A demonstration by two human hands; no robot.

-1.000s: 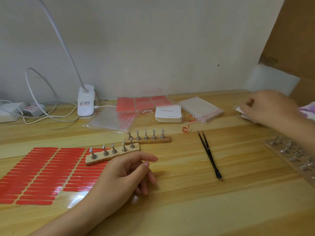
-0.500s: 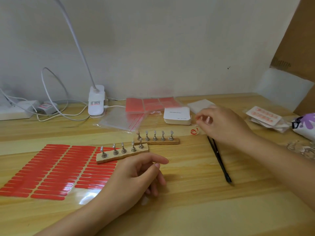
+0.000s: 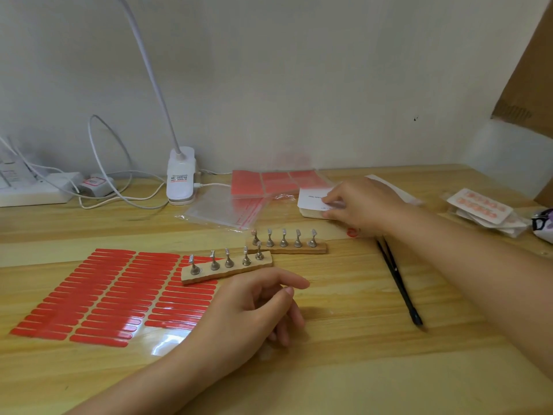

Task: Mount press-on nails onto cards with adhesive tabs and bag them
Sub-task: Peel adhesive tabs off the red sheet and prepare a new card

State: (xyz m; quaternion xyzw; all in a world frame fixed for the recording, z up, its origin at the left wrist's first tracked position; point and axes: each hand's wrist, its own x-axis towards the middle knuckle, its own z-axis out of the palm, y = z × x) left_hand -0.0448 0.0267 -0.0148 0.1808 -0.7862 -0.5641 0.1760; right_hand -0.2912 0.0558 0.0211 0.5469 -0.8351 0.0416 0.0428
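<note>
The wooden desk [image 3: 344, 298] runs back to a pale wall, and its widest bare stretch lies front and right of centre. On its left part lies a clear sheet of red adhesive tabs [image 3: 98, 298], in three columns, with one end of the near wooden nail stand [image 3: 227, 269] resting on the sheet's right column. A second nail stand [image 3: 287, 244] sits just behind it, each carrying five metal pegs. Behind these lie clear bags [image 3: 227, 209] with red strips, beside the base of a white lamp [image 3: 181, 181]. The right hand [image 3: 362, 205] reaches to the stack of white cards [image 3: 314, 202] near the back edge; its fingers [image 3: 332, 202] curl onto the top card, thumb at the stack's near side, pinching at the cards. The left hand [image 3: 251, 313] rests on the desk just in front of the near stand, fingers loosely curled and holding nothing, index finger stretched rightward. Black tweezers [image 3: 399, 283] lie between the two forearms on bare wood. Bagged cards of pink nails [image 3: 481, 208] lie near the right edge.
</note>
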